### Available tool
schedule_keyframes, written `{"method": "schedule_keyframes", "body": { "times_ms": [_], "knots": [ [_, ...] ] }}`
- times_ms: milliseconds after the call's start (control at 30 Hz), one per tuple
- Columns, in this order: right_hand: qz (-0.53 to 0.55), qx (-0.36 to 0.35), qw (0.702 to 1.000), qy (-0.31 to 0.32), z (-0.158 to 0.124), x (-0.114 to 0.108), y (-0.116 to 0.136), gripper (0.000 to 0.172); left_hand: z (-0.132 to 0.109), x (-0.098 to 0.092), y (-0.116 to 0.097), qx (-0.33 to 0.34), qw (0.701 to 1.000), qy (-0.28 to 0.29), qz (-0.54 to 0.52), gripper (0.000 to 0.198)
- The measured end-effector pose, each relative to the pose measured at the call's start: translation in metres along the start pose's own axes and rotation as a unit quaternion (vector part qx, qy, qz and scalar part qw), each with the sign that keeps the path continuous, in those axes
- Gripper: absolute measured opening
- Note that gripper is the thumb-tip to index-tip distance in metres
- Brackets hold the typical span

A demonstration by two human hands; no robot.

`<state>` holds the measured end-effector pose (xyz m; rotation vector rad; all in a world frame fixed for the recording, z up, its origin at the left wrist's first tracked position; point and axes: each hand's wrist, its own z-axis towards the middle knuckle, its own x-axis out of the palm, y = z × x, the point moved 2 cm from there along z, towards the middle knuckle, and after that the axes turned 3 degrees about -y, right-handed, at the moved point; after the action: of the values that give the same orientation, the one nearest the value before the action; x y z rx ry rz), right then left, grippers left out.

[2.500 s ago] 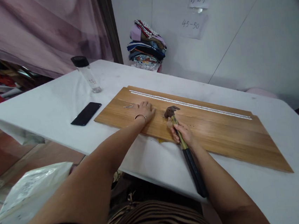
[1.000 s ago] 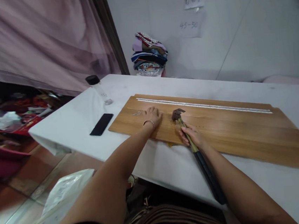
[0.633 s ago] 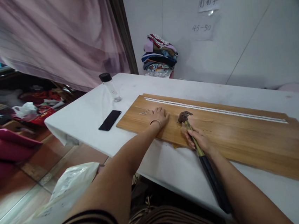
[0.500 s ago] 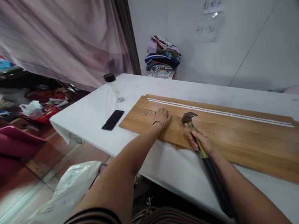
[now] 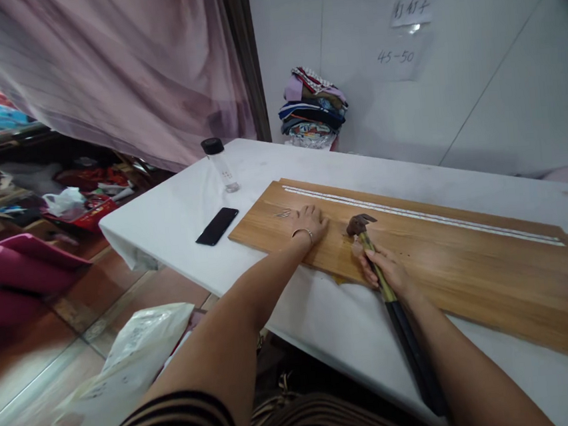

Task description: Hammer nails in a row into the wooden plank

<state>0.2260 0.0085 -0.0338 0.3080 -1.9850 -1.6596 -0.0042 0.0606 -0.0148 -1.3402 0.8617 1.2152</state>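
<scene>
My left hand (image 5: pixel 310 224) lies flat on a brown wooden board (image 5: pixel 471 275), fingers stretched forward. Just left of it is a small group of thin nails (image 5: pixel 281 214). My right hand (image 5: pixel 384 269) is wrapped round the handle of a claw hammer (image 5: pixel 382 284), near its head. The rusty hammer head is low over the board, its claw pointing right; whether it touches the wood I cannot tell. The black grip of the handle slants back toward me. A white measuring strip (image 5: pixel 415 214) runs along the board's far side.
The board lies on a white-covered table (image 5: pixel 173 210). To its left are a black phone (image 5: pixel 217 226) and a clear bottle (image 5: pixel 223 168) with a black lid. Folded cloths (image 5: pixel 311 110) are stacked by the wall. A plastic bag (image 5: pixel 128 368) is low on the left.
The whole view has shifted slightly, so things appear a little farther right. Both hands and the hammer keep nearly the same place on the board.
</scene>
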Motion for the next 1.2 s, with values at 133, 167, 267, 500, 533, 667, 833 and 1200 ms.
{"method": "schedule_keyframes", "body": {
  "times_ms": [133, 167, 267, 500, 533, 667, 833, 1200],
  "knots": [
    [0.001, -0.007, 1.0, 0.003, 0.0001, 0.0005, 0.0019, 0.039, 0.0012, 0.0001, 0.0, -0.001, 1.0, -0.008, -0.006, 0.04],
    [0.002, -0.009, 1.0, 0.002, 0.0, 0.0006, 0.0025, 0.039, 0.0019, 0.0009, 0.0005, -0.001, 1.0, -0.009, -0.006, 0.04],
    [0.001, -0.009, 1.0, -0.001, -0.0002, 0.0, 0.0033, 0.041, 0.0044, 0.0041, 0.0026, 0.002, 1.0, -0.008, -0.004, 0.042],
    [0.003, -0.005, 1.0, -0.009, -0.0006, 0.0007, 0.0023, 0.043, 0.006, 0.0063, 0.0047, 0.004, 1.0, -0.006, 0.007, 0.045],
    [0.005, -0.004, 1.0, -0.012, -0.0006, 0.0009, 0.0024, 0.043, 0.006, 0.0062, 0.0048, 0.003, 1.0, -0.005, 0.008, 0.044],
    [-0.004, -0.001, 1.0, -0.004, -0.0009, 0.0014, 0.0028, 0.044, 0.0063, 0.0066, 0.0055, 0.005, 1.0, -0.009, 0.0, 0.044],
    [-0.009, -0.012, 1.0, 0.009, -0.0009, 0.001, 0.0034, 0.046, 0.008, 0.0077, 0.0066, 0.012, 1.0, -0.013, 0.005, 0.042],
    [-0.007, -0.008, 1.0, 0.012, 0.0015, 0.0001, 0.0004, 0.045, 0.0081, 0.0063, 0.0052, 0.012, 1.0, -0.012, 0.015, 0.038]
  ]
}}
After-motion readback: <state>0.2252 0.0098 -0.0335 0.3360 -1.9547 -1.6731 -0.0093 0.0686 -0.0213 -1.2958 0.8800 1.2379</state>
